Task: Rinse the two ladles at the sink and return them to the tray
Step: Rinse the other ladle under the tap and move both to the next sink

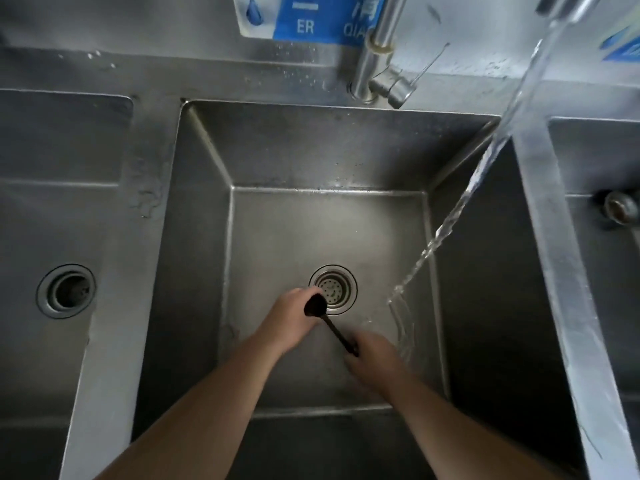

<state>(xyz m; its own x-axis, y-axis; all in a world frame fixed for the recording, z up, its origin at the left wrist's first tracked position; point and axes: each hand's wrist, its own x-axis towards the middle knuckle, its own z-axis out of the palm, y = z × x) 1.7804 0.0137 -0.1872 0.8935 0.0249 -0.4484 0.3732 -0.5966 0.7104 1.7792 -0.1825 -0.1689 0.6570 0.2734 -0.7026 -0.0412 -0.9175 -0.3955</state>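
A small black ladle point(329, 322) is held low in the middle steel sink basin point(207, 237), just left of the drain strainer point(333, 289). My left hand point(291, 317) is wrapped around its bowl. My right hand point(372, 358) grips the end of its thin handle and looks blurred. A stream of water point(485, 168) falls from the spout at the top right and lands on the basin floor right of my right hand, not on the ladle. Only one ladle is in view, and no tray is visible.
The tap body and lever point(381, 74) stand behind the basin's back rim. A second basin with an open drain point(65, 291) lies to the left, a third basin point(606, 237) to the right. A blue sign point(311, 19) hangs on the back wall.
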